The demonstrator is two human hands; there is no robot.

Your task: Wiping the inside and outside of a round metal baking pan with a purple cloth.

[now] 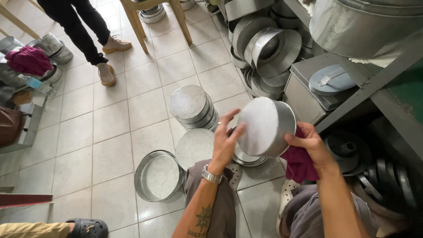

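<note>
1. Round metal pan (264,125): you hold it above your knees, tilted on its side, with its flat dull base turned toward you and its open mouth facing away.
2. Your left hand (225,141) has its fingers spread and rests on the base near the left edge, steadying the pan rather than pinching it.
3. Your right hand (308,143) curls around the lower right rim and presses a dark magenta cloth (298,163) against the wall of the pan.
4. Judging by its look, the pan is thin sheet metal: light, stiff and smooth enough to slip. The rolled rim gives the surest hold; the flat base offers nothing to hook a finger on.
5. Below your hands, another pan sits mouth-down on the pale tiled floor (110,119), just beside an open pan (159,175) lying mouth-up to its left.
6. Farther off stands a stack of pans (192,108).
7. More metalware crowds the shelving (352,94) on your right.
8. Another person's legs (83,31) stand at the top left.
</note>
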